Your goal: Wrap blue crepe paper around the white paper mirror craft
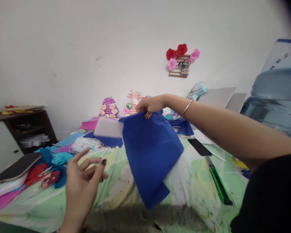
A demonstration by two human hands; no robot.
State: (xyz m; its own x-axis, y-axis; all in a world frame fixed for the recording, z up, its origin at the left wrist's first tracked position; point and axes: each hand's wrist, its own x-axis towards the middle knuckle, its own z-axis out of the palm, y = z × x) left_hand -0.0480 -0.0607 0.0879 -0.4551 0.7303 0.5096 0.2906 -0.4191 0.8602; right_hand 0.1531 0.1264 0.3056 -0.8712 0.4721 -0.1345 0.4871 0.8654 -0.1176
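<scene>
A dark blue sheet [150, 152] hangs above the table in the middle of the view, its lower corner near the front edge. My right hand [151, 105] reaches across from the right and pinches the sheet's top edge between thumb and fingers. Behind the sheet's upper left side a pale white rectangular piece [108, 127] shows; what supports it is hidden. At lower left my left hand [83, 183] is raised with fingers apart and slightly curled, touching nothing.
On the right lie a green utility knife [219, 183] and a black flat piece [199, 147]. White string [86, 144], coloured paper and a dark notebook [16, 167] are at left. A large water bottle [276, 100] stands at far right.
</scene>
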